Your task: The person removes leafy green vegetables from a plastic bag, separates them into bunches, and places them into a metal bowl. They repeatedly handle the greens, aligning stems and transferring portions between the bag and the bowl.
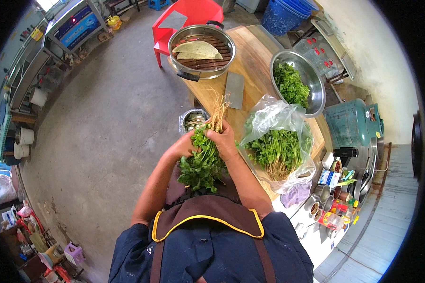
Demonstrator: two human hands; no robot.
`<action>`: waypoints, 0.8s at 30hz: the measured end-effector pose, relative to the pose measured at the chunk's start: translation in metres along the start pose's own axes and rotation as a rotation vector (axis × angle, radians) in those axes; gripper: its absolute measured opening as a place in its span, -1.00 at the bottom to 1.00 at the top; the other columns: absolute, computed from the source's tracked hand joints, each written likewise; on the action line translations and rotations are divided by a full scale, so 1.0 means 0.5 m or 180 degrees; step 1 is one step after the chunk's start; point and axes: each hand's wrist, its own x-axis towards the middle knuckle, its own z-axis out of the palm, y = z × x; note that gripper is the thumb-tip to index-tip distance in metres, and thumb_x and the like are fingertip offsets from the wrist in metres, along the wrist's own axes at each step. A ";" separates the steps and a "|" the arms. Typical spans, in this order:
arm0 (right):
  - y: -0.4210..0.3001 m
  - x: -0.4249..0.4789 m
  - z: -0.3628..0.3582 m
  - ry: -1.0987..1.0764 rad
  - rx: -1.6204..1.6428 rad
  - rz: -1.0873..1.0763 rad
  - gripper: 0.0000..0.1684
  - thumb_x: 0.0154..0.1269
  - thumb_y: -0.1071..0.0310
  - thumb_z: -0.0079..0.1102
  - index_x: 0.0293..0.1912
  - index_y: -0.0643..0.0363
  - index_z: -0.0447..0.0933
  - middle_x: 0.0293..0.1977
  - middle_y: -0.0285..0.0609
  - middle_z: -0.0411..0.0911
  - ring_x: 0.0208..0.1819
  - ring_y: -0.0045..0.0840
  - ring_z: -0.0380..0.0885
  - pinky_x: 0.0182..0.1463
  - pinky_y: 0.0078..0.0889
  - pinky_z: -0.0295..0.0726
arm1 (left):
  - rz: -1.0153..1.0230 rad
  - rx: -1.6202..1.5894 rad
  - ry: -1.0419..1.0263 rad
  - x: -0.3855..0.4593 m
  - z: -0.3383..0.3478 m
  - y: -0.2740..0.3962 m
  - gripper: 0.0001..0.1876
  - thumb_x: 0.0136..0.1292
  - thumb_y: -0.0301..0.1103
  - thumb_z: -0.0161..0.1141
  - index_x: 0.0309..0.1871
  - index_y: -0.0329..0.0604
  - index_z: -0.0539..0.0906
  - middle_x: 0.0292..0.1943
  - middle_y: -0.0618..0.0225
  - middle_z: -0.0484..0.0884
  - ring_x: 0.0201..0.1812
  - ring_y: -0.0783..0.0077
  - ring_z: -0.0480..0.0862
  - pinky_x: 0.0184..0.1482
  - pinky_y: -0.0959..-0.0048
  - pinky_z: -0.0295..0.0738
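Observation:
A bunch of cilantro point(203, 166) with long pale roots point(218, 108) hangs leaves-down in front of my apron point(205, 209). My right hand point(224, 138) grips it just below the roots, the thumb across the stems. Fingers of my left hand point(186, 143) curl around the leafy side, partly hidden by the greens. Just beyond my hands a small lined bin point(194, 119) holds plant scraps. On the wooden table point(249, 53) to the right, a clear plastic bag point(279, 116) contains more rooted cilantro point(278, 152). A cleaver-like metal blade point(234, 90) lies flat nearby.
A steamer pot point(202, 72) with folded flatbread point(197, 50) stands at the table's far end, before a red chair point(205, 10). Leafy greens point(291, 85) lie in a steel basin point(317, 88). Beyond the table's right edge are a green gas cylinder point(347, 122) and several seasoning bottles point(331, 220).

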 end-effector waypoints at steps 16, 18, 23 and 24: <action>-0.002 0.001 -0.002 0.0224 -0.0278 -0.0233 -0.61 0.20 0.49 0.38 0.04 0.27 0.58 -0.14 -0.38 0.63 -0.12 -0.71 0.55 0.01 -0.56 0.57 | 0.0701 -0.0488 0.1037 -0.017 0.006 0.099 -0.79 0.26 -0.49 0.40 -0.08 -0.24 0.64 -0.08 0.35 0.62 -0.04 0.48 0.61 0.07 0.44 0.52; -0.007 0.002 -0.007 0.0234 -0.0266 -0.0230 -0.63 0.20 0.49 0.37 0.03 0.26 0.58 -0.15 -0.38 0.62 -0.13 -0.71 0.54 0.00 -0.56 0.57 | 0.1176 0.0325 0.1405 -0.029 0.026 0.136 -0.87 0.17 -0.52 0.43 -0.30 -0.23 0.65 -0.22 0.33 0.63 -0.10 0.37 0.63 0.02 0.37 0.52; -0.007 0.004 -0.012 0.0478 -0.0190 -0.0271 -0.71 0.21 0.50 0.36 -0.05 0.22 0.59 -0.20 -0.41 0.60 -0.17 -0.72 0.52 -0.04 -0.58 0.54 | 0.1656 0.1432 0.0966 -0.054 0.015 0.097 -0.81 0.09 -0.38 0.50 -0.32 -0.18 0.68 -0.32 0.33 0.65 -0.12 0.17 0.63 0.01 0.24 0.52; -0.006 0.004 -0.013 0.0490 -0.0206 -0.0273 -0.71 0.21 0.50 0.36 -0.05 0.22 0.60 -0.19 -0.40 0.60 -0.17 -0.72 0.52 -0.03 -0.57 0.54 | 0.1553 0.1488 0.0756 -0.063 0.013 0.095 -0.80 0.10 -0.36 0.50 -0.31 -0.17 0.68 -0.31 0.33 0.66 -0.11 0.17 0.63 0.01 0.25 0.52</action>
